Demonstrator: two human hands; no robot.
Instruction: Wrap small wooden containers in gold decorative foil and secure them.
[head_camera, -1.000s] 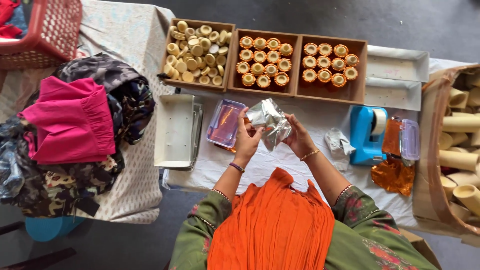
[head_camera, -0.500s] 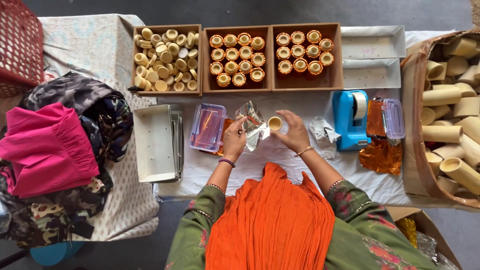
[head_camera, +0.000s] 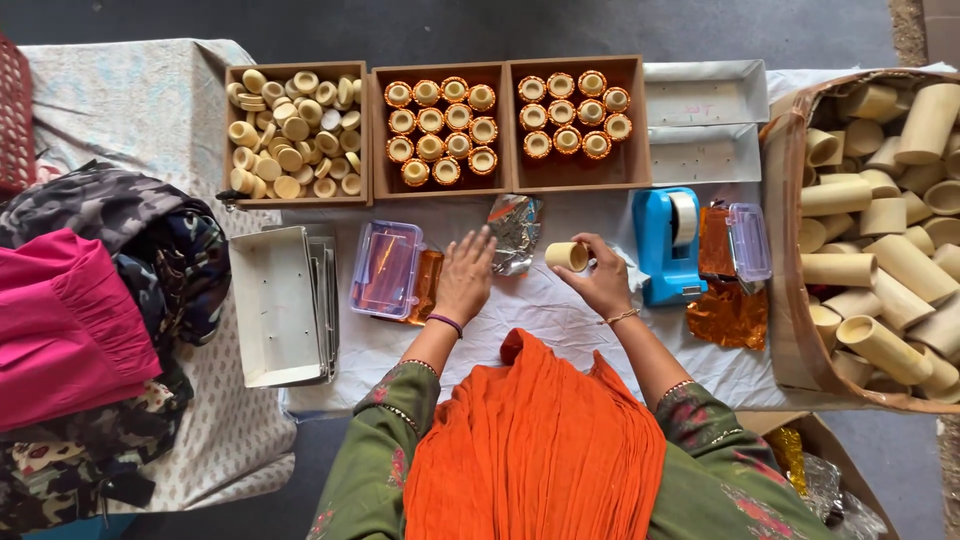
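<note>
Now right hand (head_camera: 603, 283) grips a cream cup (head_camera: 567, 256); left hand (head_camera: 466, 275) flat beside silver foil (head_camera: 516, 231).

White-covered table (head_camera: 560, 320) bears three wooden trays (head_camera: 437, 125), blue tape dispenser (head_camera: 667, 245).

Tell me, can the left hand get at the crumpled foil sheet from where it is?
Probably yes: the left hand lies flat right beside the foil sheet, with nothing between them.

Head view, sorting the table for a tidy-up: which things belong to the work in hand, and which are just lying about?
In use:
right hand holding small cream ring
left hand beside silver foil
trays of foil-wrapped rings
tray of plain rings

Lying about:
heap of clothes
box of cardboard tubes
</note>
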